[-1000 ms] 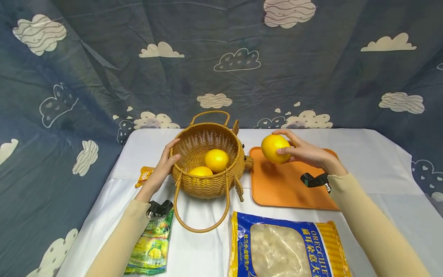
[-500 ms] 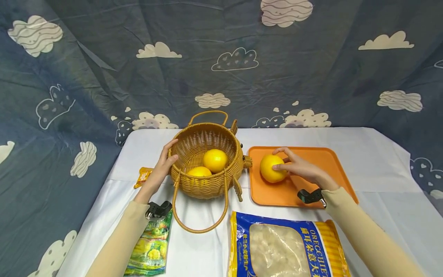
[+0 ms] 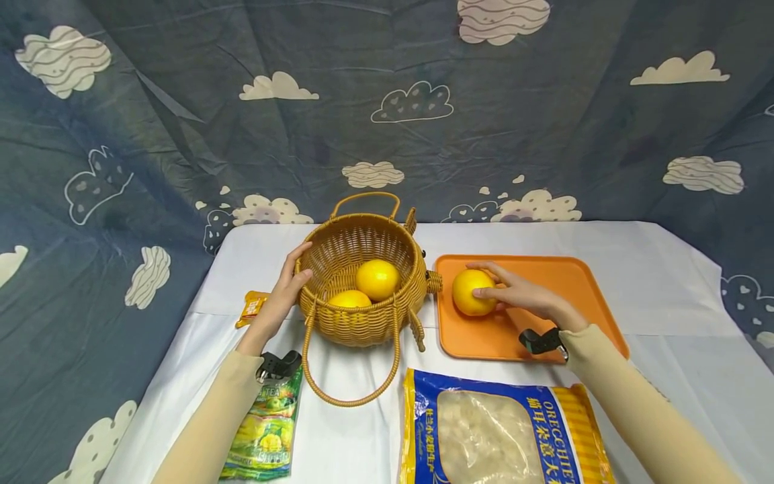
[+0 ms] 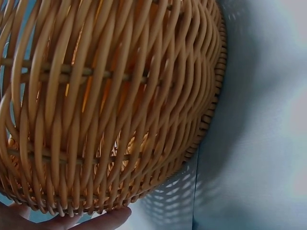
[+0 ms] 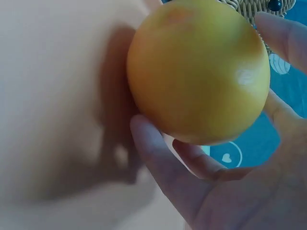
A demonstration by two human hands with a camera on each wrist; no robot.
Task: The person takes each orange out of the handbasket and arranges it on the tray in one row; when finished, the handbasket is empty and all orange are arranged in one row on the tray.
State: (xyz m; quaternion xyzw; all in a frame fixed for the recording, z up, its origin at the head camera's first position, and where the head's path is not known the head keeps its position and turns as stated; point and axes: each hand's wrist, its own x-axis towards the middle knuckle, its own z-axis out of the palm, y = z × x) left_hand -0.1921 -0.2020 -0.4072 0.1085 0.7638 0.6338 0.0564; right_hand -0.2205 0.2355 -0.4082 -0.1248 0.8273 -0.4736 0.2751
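A round yellow-orange fruit, an orange by its look (image 3: 474,292), rests on the left part of an orange tray (image 3: 544,336). My right hand (image 3: 523,296) holds it from the right, thumb and fingers curved around it; the right wrist view shows the orange (image 5: 199,72) between the spread fingers. At the left rim of a wicker basket (image 3: 357,329), my left hand (image 3: 281,299) grips the edge. Inside that basket lie two more such oranges (image 3: 377,279). The left wrist view is mostly filled by the basket's woven side (image 4: 120,96), with fingertips (image 4: 112,218) against it below.
A blue and yellow bag of orecchiette pasta (image 3: 490,430) lies in front of the tray. Left of it is a green tea candy bag (image 3: 266,430), partly under the left forearm. A small orange packet (image 3: 252,308) sits left of the basket, whose front handle (image 3: 351,403) hangs forward.
My right hand has lowered the orange from above the tray onto it, then shifted slightly left with it. The left hand and the basket have stayed in place.
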